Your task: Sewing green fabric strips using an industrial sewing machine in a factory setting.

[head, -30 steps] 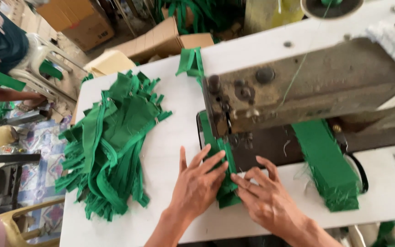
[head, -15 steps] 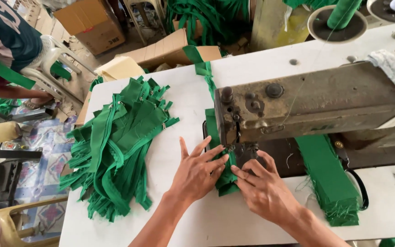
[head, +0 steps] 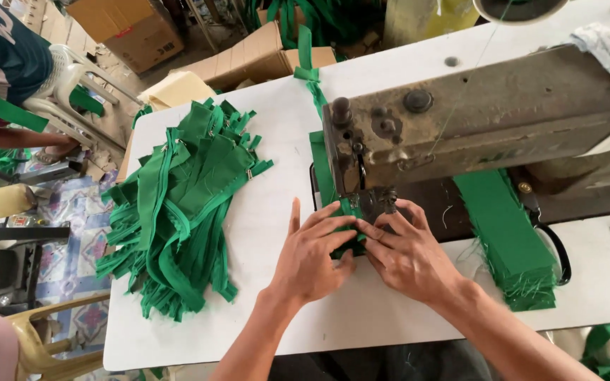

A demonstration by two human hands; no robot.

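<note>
My left hand [head: 313, 255] and right hand [head: 405, 255] lie flat, fingers spread, pinning the green fabric strip [head: 327, 185] on the white table [head: 277, 212] under the grey metal sewing machine's [head: 474, 120] needle, keeping it straight.

— Sleeves anywhere? Gloves?
— None in view. Bare from left hand [head: 310, 257] and right hand [head: 405, 255] up both forearms to the lower edge of the picture.
— Rings, watch, bands?
— None to be seen on fingers or wrists. Short, unpainted nails.
— Anything else worn?
— Cannot tell; out of view past the forearms.
</note>
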